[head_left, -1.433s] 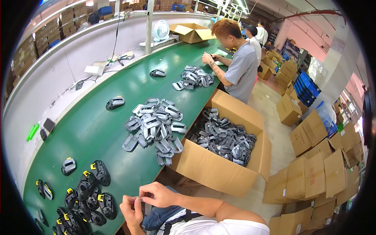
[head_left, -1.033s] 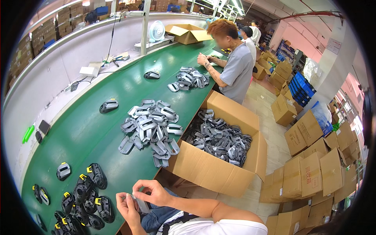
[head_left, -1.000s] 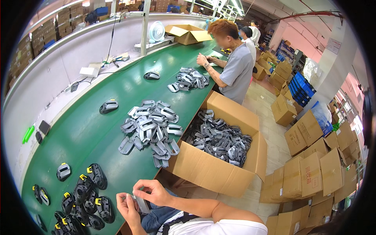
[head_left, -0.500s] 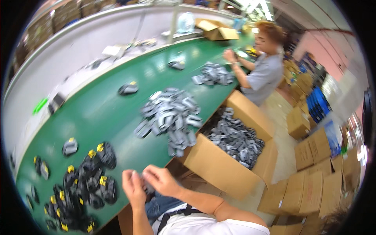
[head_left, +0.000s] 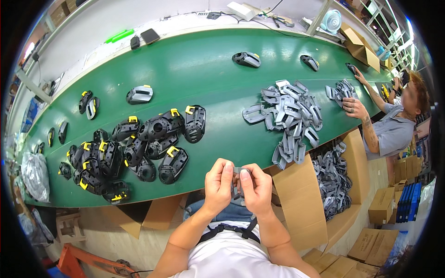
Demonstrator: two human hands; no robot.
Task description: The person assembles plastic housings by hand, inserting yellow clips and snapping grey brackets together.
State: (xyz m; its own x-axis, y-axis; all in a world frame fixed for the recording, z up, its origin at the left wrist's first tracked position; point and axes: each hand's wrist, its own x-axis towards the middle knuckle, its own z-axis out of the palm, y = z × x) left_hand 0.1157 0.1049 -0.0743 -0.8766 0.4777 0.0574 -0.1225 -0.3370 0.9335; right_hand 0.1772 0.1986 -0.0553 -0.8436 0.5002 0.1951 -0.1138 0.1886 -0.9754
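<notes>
Head view: grey plastic part (head_left: pixel 239 185) pinched between both hands' fingertips (head_left: pixel 228 169).

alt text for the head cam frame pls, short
A person's left hand and right hand together pinch a small grey plastic part over the near edge of a green conveyor belt. Black housings with yellow clips lie to the left, grey frames to the right above an open cardboard box; a co-worker reaches onto the belt far right.
</notes>
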